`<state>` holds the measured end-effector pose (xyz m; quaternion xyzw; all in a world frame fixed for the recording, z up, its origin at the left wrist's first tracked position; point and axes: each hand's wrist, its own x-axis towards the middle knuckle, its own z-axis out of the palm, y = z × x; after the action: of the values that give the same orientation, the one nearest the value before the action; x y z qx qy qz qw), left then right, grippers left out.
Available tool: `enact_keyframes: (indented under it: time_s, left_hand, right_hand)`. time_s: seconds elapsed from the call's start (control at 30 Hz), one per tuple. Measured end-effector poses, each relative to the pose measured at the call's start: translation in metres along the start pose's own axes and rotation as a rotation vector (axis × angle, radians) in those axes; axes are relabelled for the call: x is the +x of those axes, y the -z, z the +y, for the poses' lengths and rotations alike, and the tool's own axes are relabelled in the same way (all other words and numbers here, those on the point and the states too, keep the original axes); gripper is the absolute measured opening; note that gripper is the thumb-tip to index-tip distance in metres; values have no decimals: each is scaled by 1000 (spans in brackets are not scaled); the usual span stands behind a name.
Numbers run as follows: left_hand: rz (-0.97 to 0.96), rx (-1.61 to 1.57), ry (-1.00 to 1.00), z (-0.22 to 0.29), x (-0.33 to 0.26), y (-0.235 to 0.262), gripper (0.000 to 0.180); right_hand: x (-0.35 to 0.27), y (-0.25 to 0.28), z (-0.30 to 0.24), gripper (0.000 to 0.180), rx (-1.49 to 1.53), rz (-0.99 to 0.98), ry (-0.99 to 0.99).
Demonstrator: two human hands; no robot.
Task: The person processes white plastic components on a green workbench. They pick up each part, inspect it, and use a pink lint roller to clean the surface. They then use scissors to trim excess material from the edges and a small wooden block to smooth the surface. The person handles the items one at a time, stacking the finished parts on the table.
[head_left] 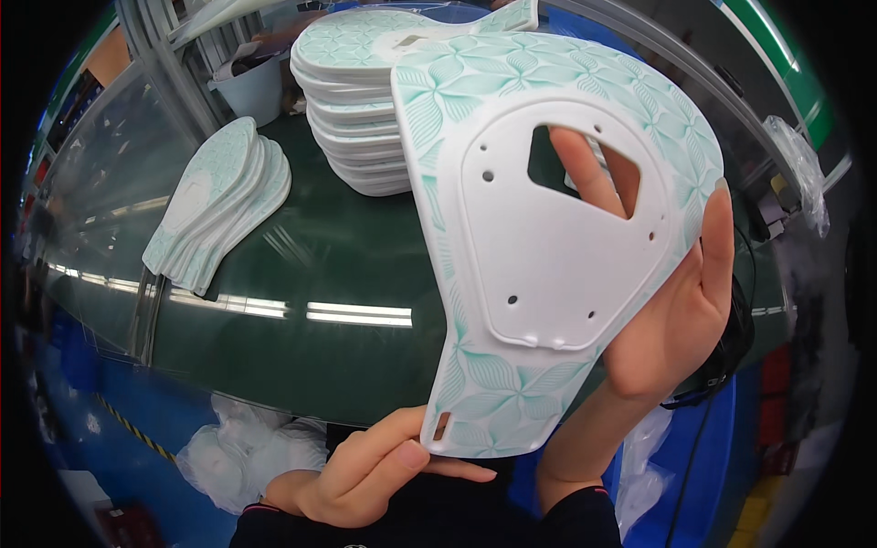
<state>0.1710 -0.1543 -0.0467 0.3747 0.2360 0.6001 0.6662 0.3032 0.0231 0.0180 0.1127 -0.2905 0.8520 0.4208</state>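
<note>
I hold up a white plastic panel [548,265] with a teal leaf pattern round its rim and an angular cut-out near its top. My right hand [676,320] grips its right edge, thumb along the rim, and a finger shows through the cut-out. My left hand [375,470] pinches the panel's narrow lower end between thumb and fingers. The panel is tilted, its plain white recessed middle facing me.
A tall stack of like panels [356,119] stands on the dark green conveyor belt [301,265] behind. A fanned pile of panels [219,201] lies at the left. A white tub [251,87] sits far back. Crumpled clear plastic bags [237,447] lie below the belt.
</note>
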Motion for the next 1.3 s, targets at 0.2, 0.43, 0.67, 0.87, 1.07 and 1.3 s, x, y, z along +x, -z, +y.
enact_keyframes:
  time_s: [0.2, 0.43, 0.67, 0.87, 1.07, 1.3]
  left_hand:
    - [64, 20, -32, 7, -4, -11, 42]
    - [146, 94, -30, 5, -3, -19, 49]
    - [243, 413, -396, -2, 11, -11, 69]
    - [172, 626, -307, 7, 37, 7, 96]
    - [186, -29, -157, 13, 40, 17, 77]
    - [158, -138, -159, 23, 34, 10, 84]
  right_hand:
    - [3, -7, 3, 61, -146, 39, -37]
    - [1, -5, 5, 64, -127, 54, -33]
    - [-10, -6, 17, 65, -332, 115, 57]
    - [-57, -7, 66, 52, -1349, -26, 56]
    - [-86, 15, 55, 60, -1610, -104, 223]
    - [-94, 34, 64, 78, -608, 433, 59]
